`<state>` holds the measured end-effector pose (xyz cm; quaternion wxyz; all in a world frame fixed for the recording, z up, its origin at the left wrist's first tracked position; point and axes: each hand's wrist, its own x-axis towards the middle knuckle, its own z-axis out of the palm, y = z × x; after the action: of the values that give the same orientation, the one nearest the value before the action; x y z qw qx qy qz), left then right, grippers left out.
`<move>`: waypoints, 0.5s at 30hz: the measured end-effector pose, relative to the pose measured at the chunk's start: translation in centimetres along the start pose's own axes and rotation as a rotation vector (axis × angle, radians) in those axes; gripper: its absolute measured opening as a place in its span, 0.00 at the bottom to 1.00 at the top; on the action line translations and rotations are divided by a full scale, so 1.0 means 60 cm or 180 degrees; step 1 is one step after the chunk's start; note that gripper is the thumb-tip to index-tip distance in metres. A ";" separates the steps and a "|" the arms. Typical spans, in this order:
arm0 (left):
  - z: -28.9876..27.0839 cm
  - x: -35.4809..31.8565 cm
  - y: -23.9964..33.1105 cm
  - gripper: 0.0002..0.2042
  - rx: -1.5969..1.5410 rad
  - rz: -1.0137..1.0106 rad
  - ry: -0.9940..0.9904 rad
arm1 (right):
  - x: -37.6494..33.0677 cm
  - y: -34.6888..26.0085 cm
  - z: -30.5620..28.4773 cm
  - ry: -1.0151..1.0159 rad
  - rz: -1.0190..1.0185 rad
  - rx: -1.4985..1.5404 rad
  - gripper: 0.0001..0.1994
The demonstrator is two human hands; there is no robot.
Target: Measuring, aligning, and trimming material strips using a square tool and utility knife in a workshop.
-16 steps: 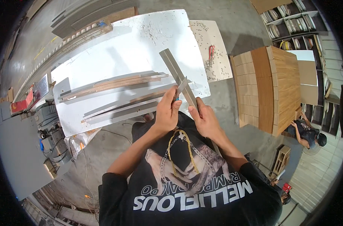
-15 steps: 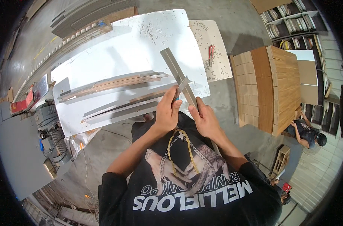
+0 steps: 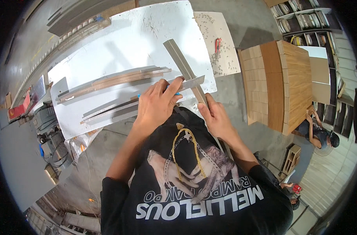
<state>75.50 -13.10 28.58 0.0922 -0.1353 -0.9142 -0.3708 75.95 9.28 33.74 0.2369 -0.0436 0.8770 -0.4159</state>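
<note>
My left hand (image 3: 157, 102) is closed round the blue handle of a flat-bladed knife (image 3: 194, 82). Its wide metal blade lies across a long grey-brown strip (image 3: 180, 59) with a lengthwise groove or step. Lower down, my right hand (image 3: 217, 117) grips that strip, thumb on top. The strip slants away over the white table (image 3: 147, 43), and its near end is hidden by my hand and arm. To the left, several thin wood strips (image 3: 115, 80) lie on the tabletop, partly in shadow, some beside my left hand.
A pale board (image 3: 225, 62) right of the table carries red-handled pliers (image 3: 217, 47) and scattered small bits. Further right rises a stack of wooden panels (image 3: 296, 86), with another person (image 3: 319, 135) beside it. Machinery (image 3: 55, 150) stands at the left, shelves (image 3: 304, 25) at the far right.
My left hand has moved left and turned over, back of the hand up. The blade has swung from pointing upward along the strip to lying across it. The right hand keeps its grip.
</note>
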 end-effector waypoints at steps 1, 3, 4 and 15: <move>-0.002 0.000 -0.002 0.23 -0.0005 -0.0013 -0.0011 | -0.002 0.000 0.000 -0.0054 -0.0005 0.0017 0.18; -0.005 0.000 -0.006 0.23 0.0198 0.0071 -0.0058 | -0.004 0.001 0.000 -0.0072 -0.0027 -0.0099 0.19; -0.009 0.002 -0.005 0.23 0.0184 0.0058 -0.0072 | -0.006 0.000 -0.002 -0.0081 -0.0054 -0.0222 0.20; -0.065 0.027 -0.021 0.21 0.1001 0.0982 -0.0195 | -0.017 -0.005 -0.011 -0.0358 0.0032 -0.0406 0.26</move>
<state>73.87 -16.40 30.96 0.1401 -0.2686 -0.9316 -0.2008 76.52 9.80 34.70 0.2846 -0.0775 0.8872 -0.3548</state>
